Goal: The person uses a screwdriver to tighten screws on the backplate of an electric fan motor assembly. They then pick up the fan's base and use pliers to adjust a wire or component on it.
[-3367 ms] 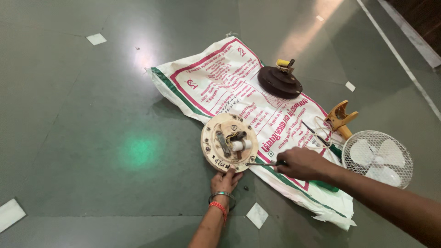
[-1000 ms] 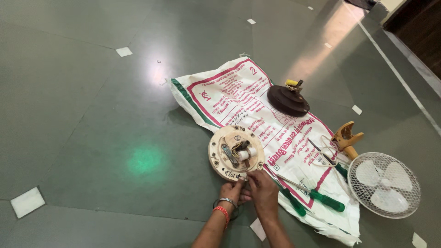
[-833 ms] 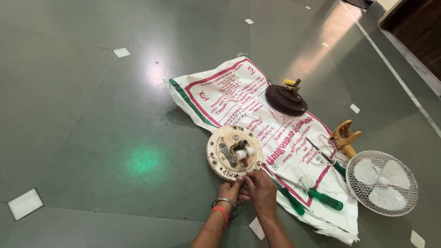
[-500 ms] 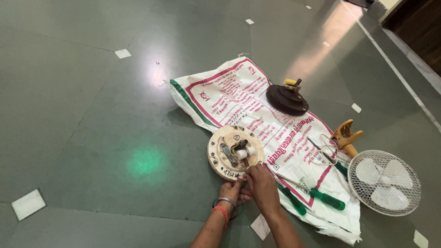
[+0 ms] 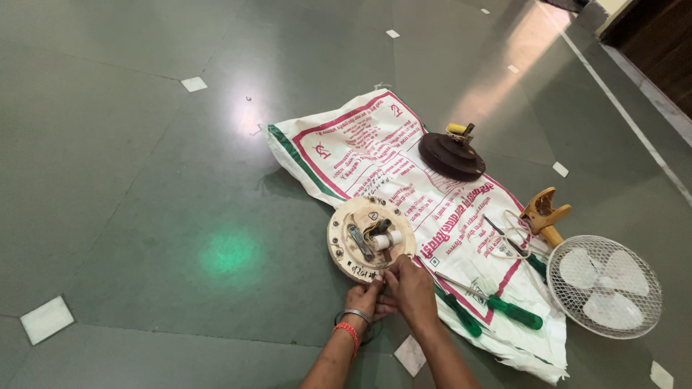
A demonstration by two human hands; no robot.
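A round cream motor plate (image 5: 353, 248) with a white shaft and metal parts on top lies at the near edge of a printed white sack (image 5: 375, 144) on the floor. My left hand (image 5: 364, 299), with red and metal bangles on the wrist, touches the plate's near rim. My right hand (image 5: 409, 288) is pressed next to it, fingers curled at the same rim. What the fingers pinch is too small to make out. Two green-handled screwdrivers (image 5: 512, 311) lie on the sack just right of my right hand.
On the sack lie a dark brown domed cover (image 5: 452, 155) with a yellow part, a coil of white wire (image 5: 504, 241) and a yellow clamp-like piece (image 5: 544, 212). A small white caged fan (image 5: 604, 284) rests at the right. The dark green tiled floor (image 5: 144, 180) surrounds everything.
My right hand left the screwdriver on the sack and came over beside my left hand at the plate's near rim. In the last second both hands have stayed there.
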